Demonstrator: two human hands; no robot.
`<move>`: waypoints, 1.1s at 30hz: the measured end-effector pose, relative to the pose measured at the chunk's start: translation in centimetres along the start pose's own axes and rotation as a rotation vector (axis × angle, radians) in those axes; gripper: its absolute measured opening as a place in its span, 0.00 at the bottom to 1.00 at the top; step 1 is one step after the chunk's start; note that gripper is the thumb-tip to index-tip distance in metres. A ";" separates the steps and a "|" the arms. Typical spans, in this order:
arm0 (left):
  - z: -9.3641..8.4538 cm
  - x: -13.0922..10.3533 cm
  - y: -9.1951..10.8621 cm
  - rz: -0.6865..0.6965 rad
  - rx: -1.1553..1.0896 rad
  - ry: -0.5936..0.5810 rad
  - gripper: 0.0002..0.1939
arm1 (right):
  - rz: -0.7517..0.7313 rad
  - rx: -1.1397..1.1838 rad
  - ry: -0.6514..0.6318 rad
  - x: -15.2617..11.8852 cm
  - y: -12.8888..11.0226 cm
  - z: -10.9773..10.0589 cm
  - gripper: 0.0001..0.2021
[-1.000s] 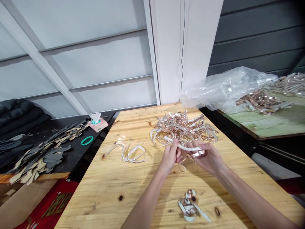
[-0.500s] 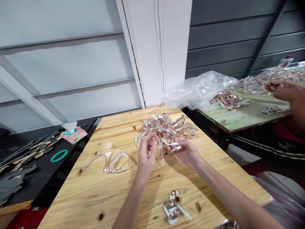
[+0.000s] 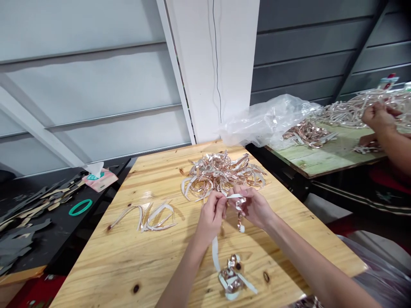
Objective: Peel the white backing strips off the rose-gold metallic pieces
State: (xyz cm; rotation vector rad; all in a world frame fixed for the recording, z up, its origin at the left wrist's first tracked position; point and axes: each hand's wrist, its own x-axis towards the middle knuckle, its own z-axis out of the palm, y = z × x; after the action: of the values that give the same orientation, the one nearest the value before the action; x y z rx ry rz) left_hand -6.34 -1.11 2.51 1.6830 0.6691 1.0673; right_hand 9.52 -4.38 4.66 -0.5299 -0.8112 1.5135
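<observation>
A tangled heap of shiny rose-gold and white strips (image 3: 224, 169) lies toward the back of the wooden table (image 3: 118, 252). Just in front of it, my left hand (image 3: 212, 214) pinches one end of a white strip (image 3: 235, 196). My right hand (image 3: 257, 207) is closed on the same strip, and a short curled shiny piece (image 3: 240, 220) hangs below it. Another white length (image 3: 215, 254) hangs under my left hand. Nearer me sits a small bunch of folded strips (image 3: 231, 280). Several loose strips (image 3: 157, 219) lie to the left.
On the left, a black table (image 3: 41, 252) holds dark scraps, a tissue pack (image 3: 100, 179) and a green ring (image 3: 80, 207). At right, another person's hand (image 3: 382, 117) is over a greenish table (image 3: 321, 162) with strips. A clear plastic bag (image 3: 266, 122) lies between.
My left hand has moved right and toward me, closing on the strip and meeting my right hand. A white length now hangs below it. The other person's hand has shifted.
</observation>
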 end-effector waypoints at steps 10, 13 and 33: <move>-0.9 1.8 -1.4 -0.142 -0.597 0.277 0.19 | -0.083 0.029 -0.211 -0.3 -0.7 -0.5 0.14; -4.4 2.6 -1.4 0.058 -0.351 0.483 0.16 | -0.085 0.025 -0.143 -0.3 -1.7 -0.5 0.10; -11.3 1.0 3.3 0.154 0.782 1.036 0.13 | -0.478 -1.903 -0.355 -15.1 6.8 -0.9 0.30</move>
State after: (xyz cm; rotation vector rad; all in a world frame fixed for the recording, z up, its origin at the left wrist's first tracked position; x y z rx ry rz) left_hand -16.10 3.64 7.26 1.7206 1.8155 1.9768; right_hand 7.51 -18.91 -3.10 -1.2490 -2.3608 -0.0443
